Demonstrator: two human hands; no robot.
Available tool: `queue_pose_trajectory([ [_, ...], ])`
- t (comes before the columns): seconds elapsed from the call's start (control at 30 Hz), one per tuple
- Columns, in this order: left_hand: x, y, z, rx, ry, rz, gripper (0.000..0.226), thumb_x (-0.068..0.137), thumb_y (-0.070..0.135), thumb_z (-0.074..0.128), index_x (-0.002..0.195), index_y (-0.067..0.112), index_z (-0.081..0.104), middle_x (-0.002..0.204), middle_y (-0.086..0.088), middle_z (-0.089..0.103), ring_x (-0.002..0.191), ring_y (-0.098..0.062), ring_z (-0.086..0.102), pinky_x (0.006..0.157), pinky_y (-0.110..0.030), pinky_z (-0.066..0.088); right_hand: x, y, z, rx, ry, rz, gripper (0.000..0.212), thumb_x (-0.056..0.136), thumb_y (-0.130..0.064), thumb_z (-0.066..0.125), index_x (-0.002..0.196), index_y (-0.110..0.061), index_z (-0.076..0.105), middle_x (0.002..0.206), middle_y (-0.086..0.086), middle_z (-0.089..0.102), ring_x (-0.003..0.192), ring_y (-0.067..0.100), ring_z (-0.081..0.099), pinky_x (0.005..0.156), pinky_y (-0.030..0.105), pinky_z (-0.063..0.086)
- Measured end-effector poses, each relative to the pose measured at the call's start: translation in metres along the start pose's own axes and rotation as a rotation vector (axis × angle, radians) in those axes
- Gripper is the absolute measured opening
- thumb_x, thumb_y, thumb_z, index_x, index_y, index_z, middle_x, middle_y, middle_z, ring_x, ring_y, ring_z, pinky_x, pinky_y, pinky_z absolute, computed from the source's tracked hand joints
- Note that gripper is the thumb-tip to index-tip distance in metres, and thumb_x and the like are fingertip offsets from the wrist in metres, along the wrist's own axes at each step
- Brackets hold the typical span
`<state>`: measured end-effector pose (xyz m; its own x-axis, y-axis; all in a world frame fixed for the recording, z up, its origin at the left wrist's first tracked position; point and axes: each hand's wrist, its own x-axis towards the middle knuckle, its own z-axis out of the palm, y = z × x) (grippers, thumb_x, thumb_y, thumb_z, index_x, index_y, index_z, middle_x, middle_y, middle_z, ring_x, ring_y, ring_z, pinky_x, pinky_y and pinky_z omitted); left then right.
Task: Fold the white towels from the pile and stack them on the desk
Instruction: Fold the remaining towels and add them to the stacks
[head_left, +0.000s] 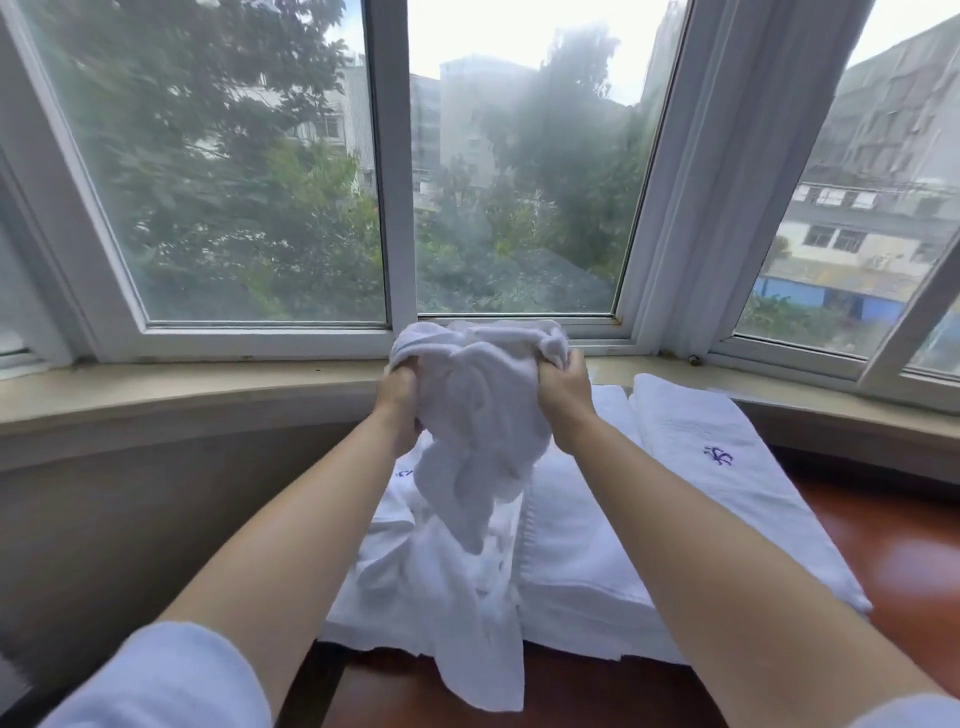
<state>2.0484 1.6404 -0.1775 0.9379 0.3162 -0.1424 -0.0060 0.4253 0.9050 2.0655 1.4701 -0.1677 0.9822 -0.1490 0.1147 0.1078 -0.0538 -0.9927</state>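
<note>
Towel (480, 415): white, bunched, held up above the pile (415, 561); long axis vertical, tail hanging down.
Left grip (399, 395): fingers clenched in the towel's left edge.
Right grip (563, 395): clenched in its right edge.
Marks: purple embroidered emblem (718, 456) on the folded towel (727, 478) right of the pile; unreadable.
Surface (893, 561): reddish-brown wood.
Room: bay window (395, 208) behind the pile.

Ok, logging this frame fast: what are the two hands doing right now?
Left hand: closed, gripping the bunched white towel.
Right hand: closed, gripping the same towel on its other side.
</note>
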Motion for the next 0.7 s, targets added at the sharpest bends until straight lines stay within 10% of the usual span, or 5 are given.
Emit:
queue_pose_trajectory([
  [0.17, -0.032, 0.033, 0.058, 0.034, -0.124, 0.023, 0.017, 0.097, 0.027, 0.045, 0.089, 0.019, 0.058, 0.084, -0.001, 0.06, 0.073, -0.014, 0.059, 0.062, -0.027, 0.05, -0.017, -0.029, -0.034, 0.061, -0.322, 0.042, 0.097, 0.076, -0.036, 0.079, 0.149, -0.033, 0.014, 0.139, -0.009, 0.037, 0.12, 0.018, 0.048, 0.096, 0.036, 0.047],
  [0.4, -0.092, 0.029, 0.135, 0.08, -0.559, 0.075, 0.039, 0.07, 0.017, 0.048, 0.105, 0.006, 0.06, 0.086, -0.011, 0.06, 0.075, -0.019, 0.06, 0.065, -0.027, 0.049, -0.006, -0.057, -0.128, 0.242, -0.017, 0.001, 0.072, 0.074, -0.029, 0.082, 0.133, -0.019, 0.041, 0.123, 0.007, 0.057, 0.106, 0.023, 0.061, 0.089, 0.039, 0.054],
  [0.7, -0.144, -0.042, 0.246, 0.363, -0.505, 0.191, 0.025, 0.086, -0.009, 0.053, 0.097, 0.012, 0.061, 0.086, -0.01, 0.064, 0.069, -0.016, 0.062, 0.061, -0.026, 0.053, -0.001, -0.046, -0.261, 0.18, 0.194, -0.091, 0.059, 0.078, -0.01, 0.071, 0.129, -0.024, 0.044, 0.112, 0.005, 0.06, 0.094, 0.021, 0.059, 0.089, 0.041, 0.052],
])
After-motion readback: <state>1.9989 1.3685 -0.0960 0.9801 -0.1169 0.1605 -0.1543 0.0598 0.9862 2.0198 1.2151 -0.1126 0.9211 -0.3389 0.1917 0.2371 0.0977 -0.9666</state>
